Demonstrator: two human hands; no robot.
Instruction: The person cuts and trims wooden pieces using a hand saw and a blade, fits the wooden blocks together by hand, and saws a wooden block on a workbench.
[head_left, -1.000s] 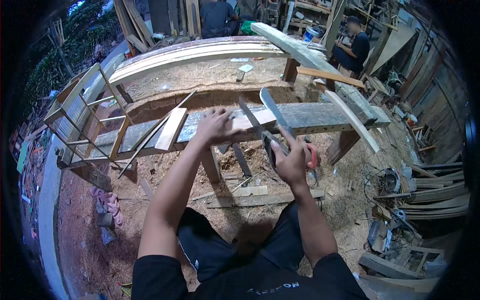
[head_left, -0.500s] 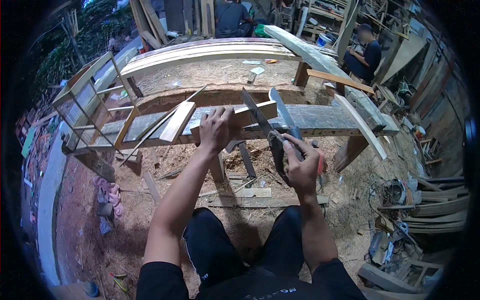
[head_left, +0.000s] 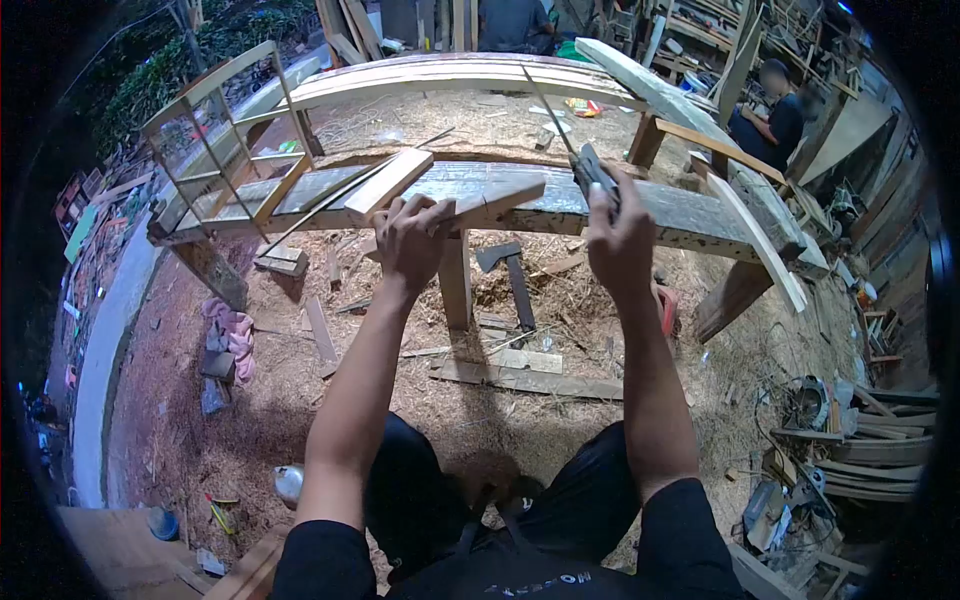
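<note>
Blade (head_left: 557, 125) in R hand (head_left: 620, 228), L hand (head_left: 412, 240) grips wood pc (head_left: 505, 202) at bench (head_left: 690, 218)

The counter (head_left: 690, 222) is weathered grey, mottled with whitish patches. At its middle, the held wood piece (head_left: 505, 198) is light tan; just left along the counter, a board (head_left: 392, 183) shows pale cream. The bladed tool (head_left: 556, 123) over the counter is dark grey. Below the counter's left end hangs a pink cloth (head_left: 233, 335); below its right part, a bright red object (head_left: 669, 312). Beyond the counter, a wrapper (head_left: 583, 107) mixes red and yellow. Nearer than the counter, a black shirt (head_left: 450, 578) bears white lettering.
</note>
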